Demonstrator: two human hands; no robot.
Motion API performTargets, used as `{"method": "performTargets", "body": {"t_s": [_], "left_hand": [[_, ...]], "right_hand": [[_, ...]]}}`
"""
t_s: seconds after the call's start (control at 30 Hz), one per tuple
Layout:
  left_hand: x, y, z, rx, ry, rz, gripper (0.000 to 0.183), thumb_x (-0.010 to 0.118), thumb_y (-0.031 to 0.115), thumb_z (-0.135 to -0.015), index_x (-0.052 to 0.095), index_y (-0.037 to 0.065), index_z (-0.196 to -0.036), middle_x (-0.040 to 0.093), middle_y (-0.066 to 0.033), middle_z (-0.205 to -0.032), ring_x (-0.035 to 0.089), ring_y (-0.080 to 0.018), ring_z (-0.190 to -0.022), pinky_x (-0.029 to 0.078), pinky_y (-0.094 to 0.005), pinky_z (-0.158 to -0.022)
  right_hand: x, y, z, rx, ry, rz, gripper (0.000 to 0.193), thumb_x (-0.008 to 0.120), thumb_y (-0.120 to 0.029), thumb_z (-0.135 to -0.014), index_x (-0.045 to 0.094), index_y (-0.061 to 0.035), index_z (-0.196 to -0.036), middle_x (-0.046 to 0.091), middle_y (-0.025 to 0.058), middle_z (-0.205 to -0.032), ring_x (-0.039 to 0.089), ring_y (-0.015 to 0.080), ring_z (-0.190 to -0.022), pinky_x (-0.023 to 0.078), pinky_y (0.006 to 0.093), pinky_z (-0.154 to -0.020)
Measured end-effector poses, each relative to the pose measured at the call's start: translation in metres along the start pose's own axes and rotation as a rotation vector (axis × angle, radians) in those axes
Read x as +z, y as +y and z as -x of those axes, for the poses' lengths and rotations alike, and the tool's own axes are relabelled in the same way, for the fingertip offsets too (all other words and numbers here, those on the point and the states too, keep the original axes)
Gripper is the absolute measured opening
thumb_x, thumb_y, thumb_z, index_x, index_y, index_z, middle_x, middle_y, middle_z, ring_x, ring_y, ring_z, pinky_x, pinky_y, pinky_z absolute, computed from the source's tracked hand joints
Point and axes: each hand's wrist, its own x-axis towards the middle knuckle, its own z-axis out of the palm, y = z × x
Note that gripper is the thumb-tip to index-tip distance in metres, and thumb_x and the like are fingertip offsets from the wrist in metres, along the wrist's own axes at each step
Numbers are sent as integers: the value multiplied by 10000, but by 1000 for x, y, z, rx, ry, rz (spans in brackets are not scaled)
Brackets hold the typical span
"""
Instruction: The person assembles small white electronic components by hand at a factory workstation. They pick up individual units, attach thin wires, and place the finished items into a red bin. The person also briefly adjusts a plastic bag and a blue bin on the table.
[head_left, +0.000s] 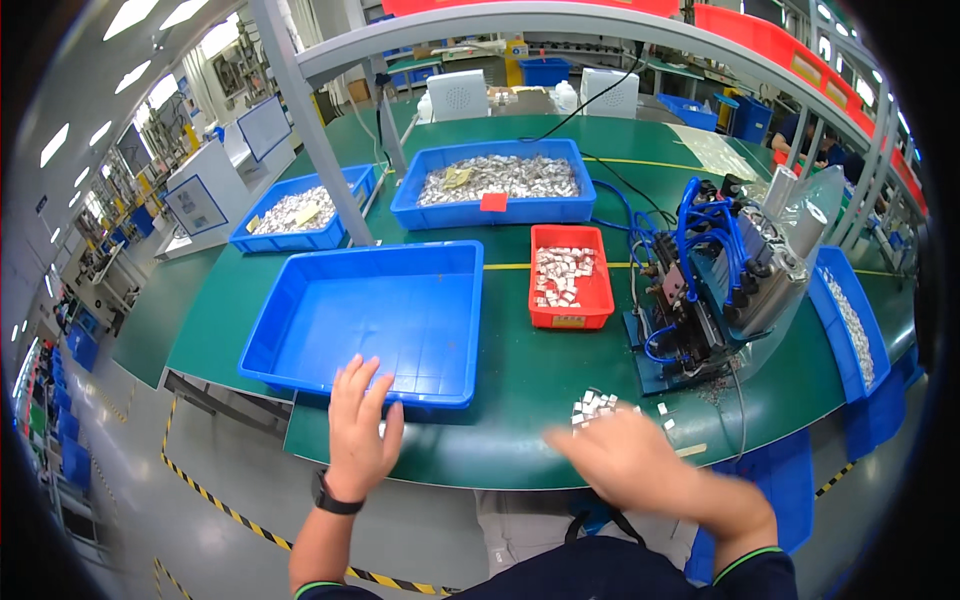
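My left hand (362, 425), with a dark watch on the wrist, is raised at the front wall of a large blue tray (370, 320). Its fingers are stretched out and hold nothing; whether they touch the tray rim I cannot tell. Near the table's front edge my right hand (635, 455) is blurred by motion. It partly covers a small heap of white and silvery block-like parts (592, 405), and its fingertips are too smeared to make out. A few loose parts (667, 415) lie to the right of the heap.
Behind the heap stands a red bin (572, 314) of similar parts. A machine with blue air hoses (710, 270) occupies the right side. Blue trays of parts (490, 212) (295, 238) (850, 325) stand behind and at both sides. A grey metal post (320, 130) rises behind the large tray.
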Motion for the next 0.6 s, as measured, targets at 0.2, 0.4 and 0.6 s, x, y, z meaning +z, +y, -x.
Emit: {"method": "performTargets", "body": {"t_s": [0.2, 0.4, 0.6], "left_hand": [[66, -42, -159, 209, -23, 51, 217, 549, 3, -821, 588, -17, -1034, 619, -215, -1029, 576, -401, -1022, 460, -468, -904], [202, -120, -282, -167, -285, -45, 336, 451, 54, -834, 625, -8, -1115, 617, -262, -1143, 584, -391, -1089, 458, -454, -937], [245, -154, -293, -114, -578, -305, 271, 487, 101, -880, 620, 73, -1114, 650, -179, -1104, 611, -354, -1038, 484, -455, -871]], "right_hand": [[26, 15, 157, 339, 408, -78, 266, 612, 9, -591, 663, -47, -846, 547, 74, -688, 530, 253, -597, 419, 360, -568], [42, 63, 192, 320, 612, 32, 219, 587, 2, -561, 633, -45, -770, 518, 74, -637, 503, 270, -565, 391, 380, -550], [41, 88, 203, 362, 673, 85, 175, 557, 43, -602, 569, -26, -763, 505, 106, -683, 483, 274, -559, 381, 377, -551]]}}
